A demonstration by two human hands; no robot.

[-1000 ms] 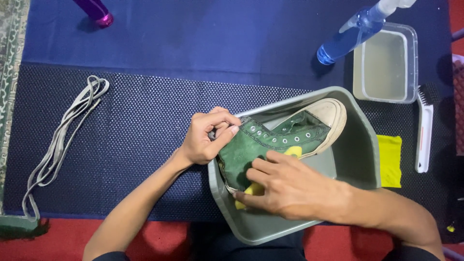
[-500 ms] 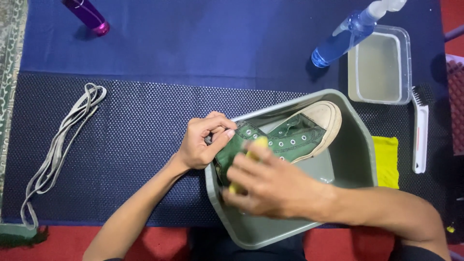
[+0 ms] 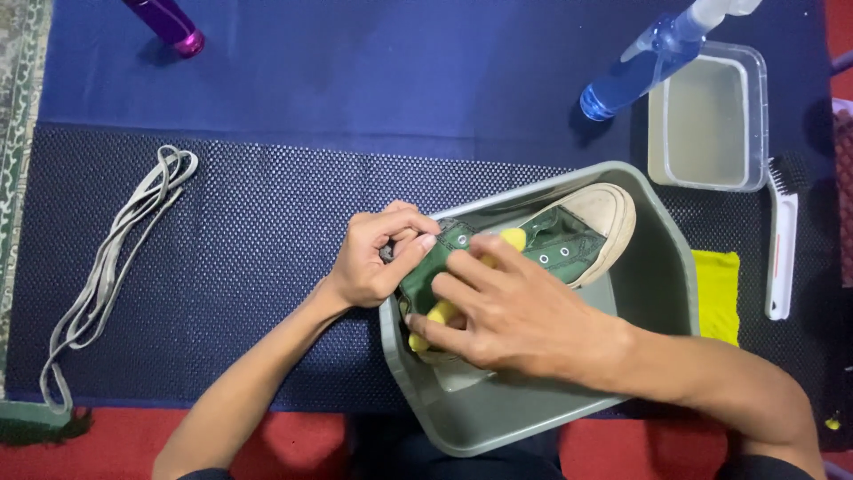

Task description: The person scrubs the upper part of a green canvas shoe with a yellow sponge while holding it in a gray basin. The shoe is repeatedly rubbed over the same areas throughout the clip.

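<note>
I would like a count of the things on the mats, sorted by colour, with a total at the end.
Green: 1, shoe
Grey: 2, basin, laces
Yellow: 2, sponge under the right hand, cloth
Blue: 1, spray bottle
Purple: 1, bottle
Clear: 1, tub
White: 1, brush
Total: 9
The left hand grips the shoe's heel end.

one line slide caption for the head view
Left hand steadies green sneaker in grey tub; right hand presses yellow sponge on it.

Centre-right of frame: grey tub (image 3: 662,267) holding green shoe (image 3: 569,244); left hand (image 3: 373,258) grips its heel, right hand (image 3: 506,311) presses yellow sponge (image 3: 440,313). Far left: loose laces (image 3: 107,267).
</note>
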